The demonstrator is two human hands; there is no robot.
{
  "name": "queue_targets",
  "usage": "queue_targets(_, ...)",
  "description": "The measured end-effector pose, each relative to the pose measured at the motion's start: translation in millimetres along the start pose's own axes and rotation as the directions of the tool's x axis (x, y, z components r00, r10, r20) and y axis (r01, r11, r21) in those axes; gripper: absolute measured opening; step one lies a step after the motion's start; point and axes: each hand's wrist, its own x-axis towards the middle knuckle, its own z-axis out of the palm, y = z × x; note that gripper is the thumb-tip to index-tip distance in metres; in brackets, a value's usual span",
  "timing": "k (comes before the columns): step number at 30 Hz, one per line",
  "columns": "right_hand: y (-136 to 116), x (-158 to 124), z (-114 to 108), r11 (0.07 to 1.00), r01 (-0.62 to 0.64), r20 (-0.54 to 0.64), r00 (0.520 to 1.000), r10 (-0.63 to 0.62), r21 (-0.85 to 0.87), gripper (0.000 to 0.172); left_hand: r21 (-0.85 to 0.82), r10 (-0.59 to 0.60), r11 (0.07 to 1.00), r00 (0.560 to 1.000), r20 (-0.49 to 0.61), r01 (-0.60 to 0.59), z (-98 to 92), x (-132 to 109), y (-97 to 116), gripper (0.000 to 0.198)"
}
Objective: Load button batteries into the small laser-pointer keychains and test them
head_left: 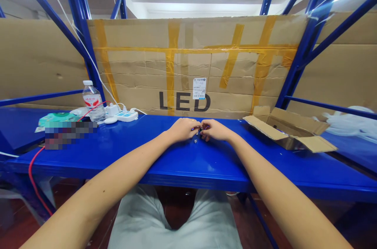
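Observation:
My left hand (183, 129) and my right hand (215, 129) meet at the middle of the blue shelf top (188, 158), fingers curled and pinched together. Between the fingertips sit some tiny parts (199, 132), metallic and reddish, too small to name. Both hands rest on the blue surface, knuckles toward the cardboard wall. Both forearms stretch out from the bottom of the view.
A taped cardboard sheet marked LED (188, 68) stands behind the hands. An open cardboard box (290, 129) lies at the right. At the left are a water bottle (93, 101), a white power strip (125, 116), a red cable (33, 170) and a green packet (55, 118). Blue rack posts (297, 64) flank the bay.

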Motion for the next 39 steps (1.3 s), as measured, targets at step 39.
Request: queue_targets(39,-3.8,-1.9,-0.8,0.999,0.010,0.068,0.998,-0.012,0.033,0.012,-0.196,-0.054,0.979,0.998,-0.031,0.047,-5.3,1.9,-2.7,0.022)
